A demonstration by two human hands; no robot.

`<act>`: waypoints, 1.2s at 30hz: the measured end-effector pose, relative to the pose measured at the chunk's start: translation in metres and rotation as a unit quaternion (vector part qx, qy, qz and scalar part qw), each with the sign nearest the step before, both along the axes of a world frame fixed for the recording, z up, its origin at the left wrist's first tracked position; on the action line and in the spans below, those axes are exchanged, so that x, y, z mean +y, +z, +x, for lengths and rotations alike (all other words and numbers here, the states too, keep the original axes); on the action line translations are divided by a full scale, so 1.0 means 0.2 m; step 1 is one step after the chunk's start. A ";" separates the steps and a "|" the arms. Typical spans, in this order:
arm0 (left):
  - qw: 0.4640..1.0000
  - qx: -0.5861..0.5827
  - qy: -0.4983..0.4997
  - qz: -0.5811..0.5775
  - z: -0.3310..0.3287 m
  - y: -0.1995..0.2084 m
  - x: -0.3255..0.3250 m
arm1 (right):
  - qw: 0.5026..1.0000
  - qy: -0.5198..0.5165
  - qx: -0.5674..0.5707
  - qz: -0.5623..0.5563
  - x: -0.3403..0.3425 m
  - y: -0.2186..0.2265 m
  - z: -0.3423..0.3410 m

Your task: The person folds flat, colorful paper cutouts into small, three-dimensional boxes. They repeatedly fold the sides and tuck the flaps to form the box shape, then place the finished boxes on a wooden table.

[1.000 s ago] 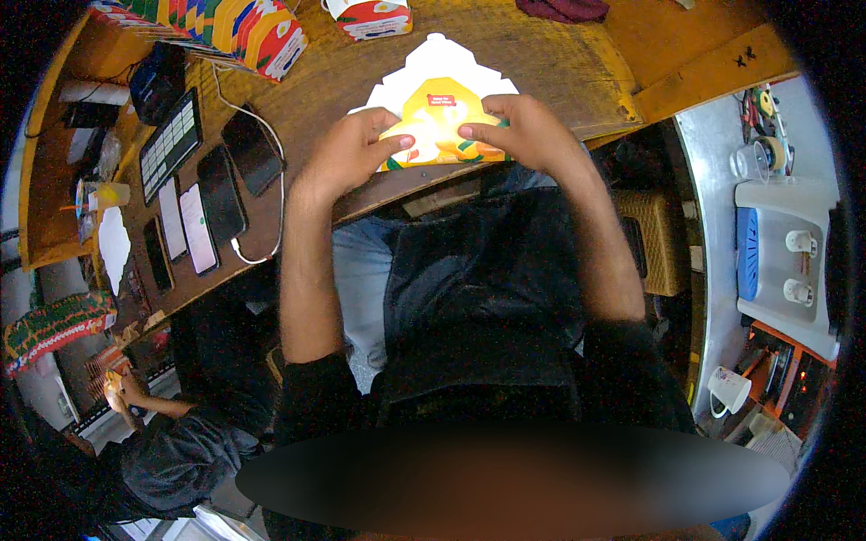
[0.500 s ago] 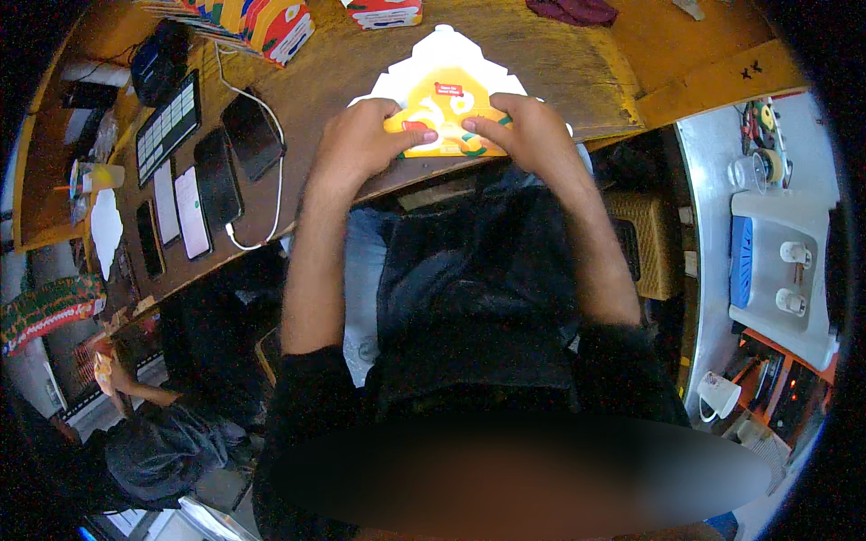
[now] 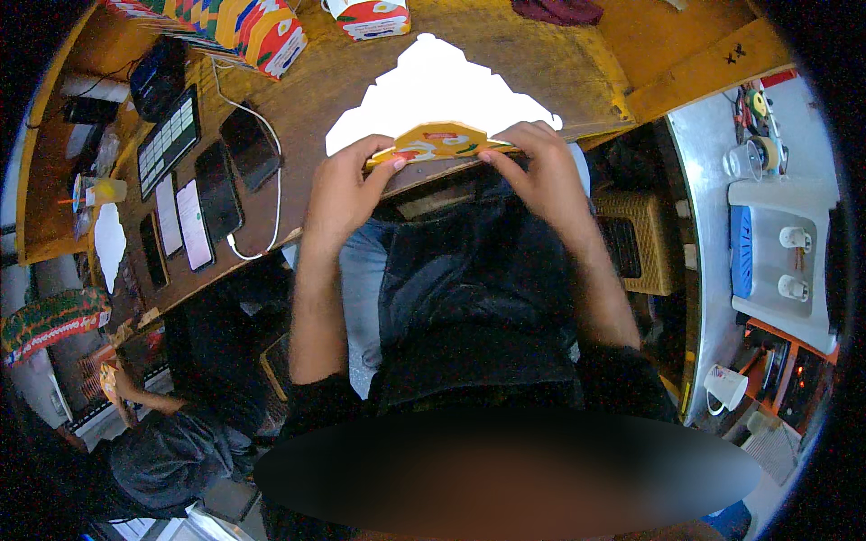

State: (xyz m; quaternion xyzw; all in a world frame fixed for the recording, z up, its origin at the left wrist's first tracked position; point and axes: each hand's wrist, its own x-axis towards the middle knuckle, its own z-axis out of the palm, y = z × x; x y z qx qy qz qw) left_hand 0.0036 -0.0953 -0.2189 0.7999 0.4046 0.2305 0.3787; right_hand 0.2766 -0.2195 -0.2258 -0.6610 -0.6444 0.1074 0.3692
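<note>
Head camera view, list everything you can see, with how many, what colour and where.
Flat carton blank: one, yellow and red print, white inside, at the table's near edge, held by both hands.
Wooden table: one, brown, upper middle.
Printed cartons: a stack, yellow, red and white, upper left.
Single carton: one, red and white, top centre.
Phones: several, dark, left of table.
White cable: one, beside phones.
Another person: one, dark clothes, lower left.
White mug: one, lower right.
Left hand: gripping carton blank.
Right hand: gripping carton blank.

carton flap [image 3: 437,144]: glossy printed card | sheet [image 3: 442,90]: matt white paper | table [image 3: 559,63]: rough wood
</note>
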 end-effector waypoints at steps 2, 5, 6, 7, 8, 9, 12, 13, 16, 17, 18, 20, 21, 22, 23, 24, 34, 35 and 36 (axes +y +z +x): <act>0.998 0.010 0.042 0.053 0.00 -0.05 -0.05 | 0.998 -0.019 -0.023 0.050 -0.03 -0.02 -0.03; 0.986 0.000 0.096 0.139 0.03 -0.11 -0.13 | 0.991 -0.063 -0.015 0.120 -0.05 -0.07 -0.10; 0.979 -0.008 0.113 0.169 0.04 -0.12 -0.16 | 0.988 -0.078 -0.019 0.134 -0.04 -0.09 -0.12; 0.977 -0.017 0.123 0.176 0.05 -0.14 -0.18 | 0.984 -0.088 -0.022 0.153 -0.04 -0.10 -0.14; 0.973 -0.025 0.133 0.184 0.07 -0.14 -0.19 | 0.983 -0.096 -0.032 0.151 -0.03 -0.12 -0.15; 0.970 -0.033 0.147 0.192 0.08 -0.15 -0.21 | 0.982 -0.102 -0.041 0.155 -0.02 -0.12 -0.15; 0.968 -0.031 0.169 0.182 0.10 -0.14 -0.24 | 0.980 -0.107 -0.051 0.159 0.00 -0.13 -0.15; 0.967 -0.027 0.175 0.185 0.11 -0.14 -0.24 | 0.980 -0.108 -0.053 0.161 0.00 -0.13 -0.14; 0.961 -0.025 0.183 0.208 0.12 -0.15 -0.26 | 0.979 -0.100 -0.070 0.165 0.00 -0.14 -0.14; 0.957 -0.032 0.182 0.224 0.13 -0.15 -0.27 | 0.979 -0.100 -0.068 0.164 0.00 -0.14 -0.14; 0.953 -0.040 0.182 0.240 0.13 -0.16 -0.27 | 0.978 -0.100 -0.066 0.169 0.00 -0.15 -0.14; 0.954 -0.038 0.177 0.240 0.13 -0.17 -0.27 | 0.979 -0.094 -0.065 0.171 0.00 -0.16 -0.13; 0.954 -0.037 0.174 0.241 0.13 -0.17 -0.26 | 0.979 -0.090 -0.066 0.169 0.00 -0.16 -0.12; 0.959 -0.045 0.150 0.237 0.11 -0.17 -0.25 | 0.982 -0.088 -0.065 0.156 -0.01 -0.16 -0.11; 0.963 -0.054 0.125 0.233 0.09 -0.17 -0.22 | 0.986 -0.060 -0.057 0.146 -0.02 -0.16 -0.10; 0.967 -0.060 0.101 0.225 0.07 -0.16 -0.20 | 0.990 -0.034 -0.049 0.126 -0.04 -0.15 -0.09; 0.990 -0.054 -0.083 0.104 -0.29 -0.13 0.11 | 0.971 0.086 -0.219 -0.042 -0.18 0.00 0.08; 0.988 -0.034 -0.097 0.112 -0.31 -0.13 0.14 | 0.969 0.093 -0.224 -0.050 -0.18 0.00 0.08; 0.986 0.000 -0.112 0.123 -0.33 -0.12 0.17 | 0.970 0.118 -0.208 -0.043 -0.18 -0.01 0.08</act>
